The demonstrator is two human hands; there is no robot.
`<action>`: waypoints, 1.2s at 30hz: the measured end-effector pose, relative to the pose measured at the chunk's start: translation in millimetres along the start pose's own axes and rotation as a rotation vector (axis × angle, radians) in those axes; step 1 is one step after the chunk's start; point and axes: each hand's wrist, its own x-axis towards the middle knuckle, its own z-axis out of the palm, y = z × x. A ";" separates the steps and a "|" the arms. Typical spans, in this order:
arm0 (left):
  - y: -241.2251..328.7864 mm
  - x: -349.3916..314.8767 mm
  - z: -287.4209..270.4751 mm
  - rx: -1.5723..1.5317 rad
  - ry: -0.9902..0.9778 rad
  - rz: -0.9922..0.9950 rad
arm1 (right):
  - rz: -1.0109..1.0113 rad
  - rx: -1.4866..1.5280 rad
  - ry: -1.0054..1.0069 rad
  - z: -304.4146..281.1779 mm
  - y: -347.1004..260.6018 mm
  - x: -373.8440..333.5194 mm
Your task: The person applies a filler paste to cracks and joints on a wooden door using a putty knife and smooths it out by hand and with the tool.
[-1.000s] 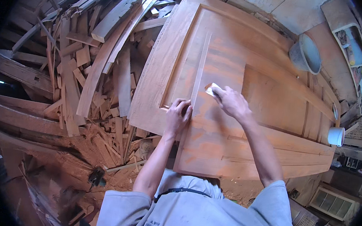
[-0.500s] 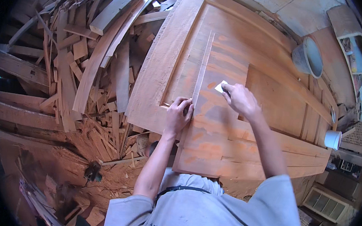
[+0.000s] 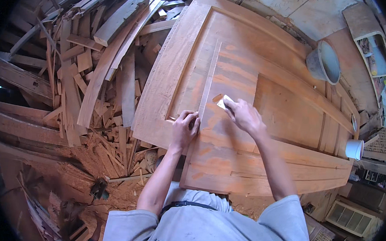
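My right hand [image 3: 246, 118] is closed around a small white flat piece [image 3: 224, 101], its kind not clear, and presses it to the face of a brown wooden panel [image 3: 221, 136]. Uneven orange smears [image 3: 234, 69] streak that panel, with one darker orange-brown patch right by the white piece. Beside the panel's left edge rests my left hand [image 3: 185, 130], its fingers curled in; whatever they hold, if anything, is hidden. The panel lies on top of a larger panelled wooden door [image 3: 170, 64] dusted with fine sawdust.
A grey bucket [image 3: 324, 63] stands on the door's far right part, and a white tub [image 3: 354, 149] is at its right end. Offcuts and boards [image 3: 111, 64] are heaped at the left. A shelf unit [image 3: 374, 58] holds small items at the far right.
My right hand and the white piece have shifted left and slightly nearer in the picture. My left hand stays by the panel's edge. The whole view has shifted a little.
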 end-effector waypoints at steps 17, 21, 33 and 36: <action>1.1 -0.8 1.0 0.089 0.008 0.054 | 0.088 -0.346 -0.420 -51.4 7.0 33.4; 3.5 -3.0 -4.5 0.060 0.020 0.021 | 0.146 0.667 -0.163 -39.0 33.0 -10.5; 4.1 -1.6 4.8 0.070 0.003 0.075 | 0.381 2.298 0.472 135.1 15.3 -198.4; 2.1 -3.4 8.6 0.063 -0.017 0.055 | 0.370 2.388 0.650 159.3 26.2 -246.5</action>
